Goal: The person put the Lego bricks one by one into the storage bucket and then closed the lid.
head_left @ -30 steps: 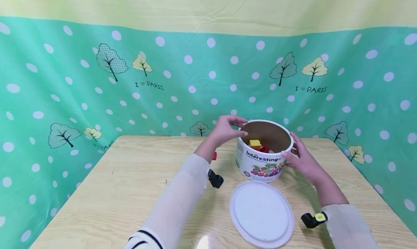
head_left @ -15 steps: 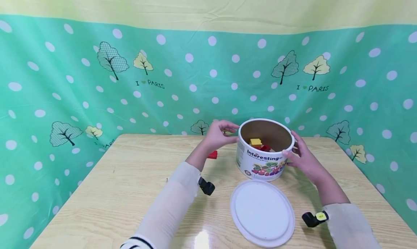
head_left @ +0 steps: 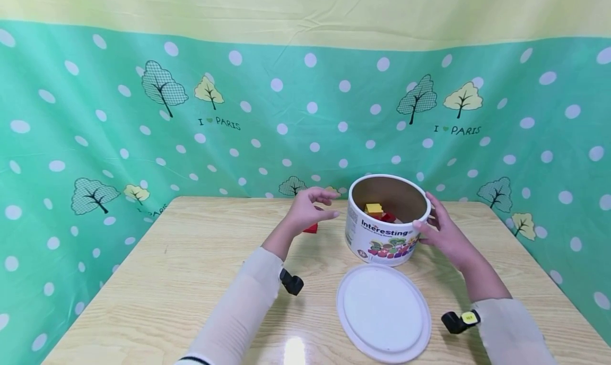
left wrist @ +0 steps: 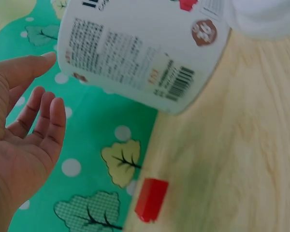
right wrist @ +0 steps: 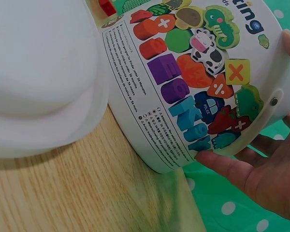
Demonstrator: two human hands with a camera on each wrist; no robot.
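Observation:
A white printed bucket (head_left: 377,243) stands upright on the table. Inside it lie a yellow block (head_left: 374,209) and some red blocks (head_left: 389,218). My right hand (head_left: 446,232) holds the bucket's right side, the fingers at the rim and the thumb on the front. In the right wrist view that hand lies by the bucket's white handle (right wrist: 256,130). To the left of the bucket and apart from it, my left hand (head_left: 307,211) is in the air with nothing in it. Under and behind this hand is a red block (left wrist: 152,200) on the table, partly hidden in the head view.
A round white lid (head_left: 384,312) lies flat in front of the bucket. The wooden table (head_left: 181,280) reaches back to a green dotted cloth (head_left: 258,115), which also hangs along both sides.
My left hand has drawn away from the bucket's rim, moving left and slightly toward me. The right hand and the bucket have stayed in place.

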